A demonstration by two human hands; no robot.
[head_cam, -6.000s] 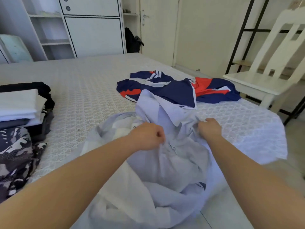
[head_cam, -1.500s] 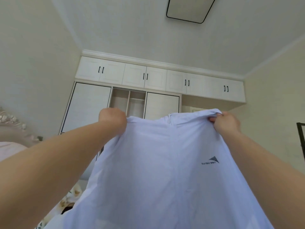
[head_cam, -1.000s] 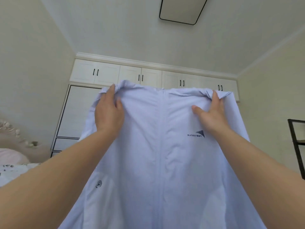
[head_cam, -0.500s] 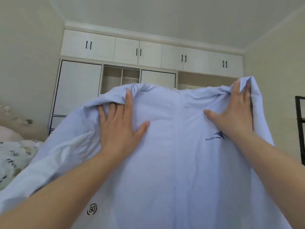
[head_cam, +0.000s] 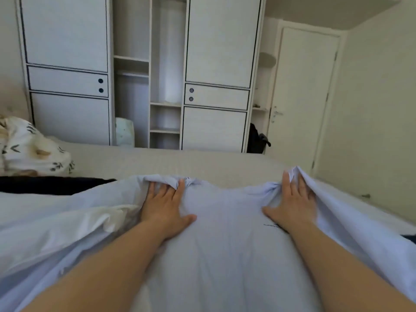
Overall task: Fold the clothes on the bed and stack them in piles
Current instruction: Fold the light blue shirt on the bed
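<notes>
A pale lilac zip jacket [head_cam: 225, 255] with a small dark chest logo spreads out in front of me over the bed [head_cam: 180, 163]. My left hand [head_cam: 166, 206] lies flat on its left shoulder, fingers straight, with fabric bunched at the fingertips. On the right shoulder my right hand [head_cam: 292, 206] lies flat too, and a fold of cloth stands up beside its fingers. The jacket's left sleeve trails off to the left with a white lining showing. The bed under the jacket is hidden.
A black garment [head_cam: 45, 185] lies on the bed at the left, behind the sleeve. A leaf-patterned pillow [head_cam: 29, 149] sits at the far left. A white wardrobe [head_cam: 67, 64] stands beyond the bed, with a door [head_cam: 301, 97] and a dark bag [head_cam: 256, 140] to its right.
The jacket, held up high by its shoulders a second ago, has come down toward the bed. My view has tilted down from the ceiling to the bed.
</notes>
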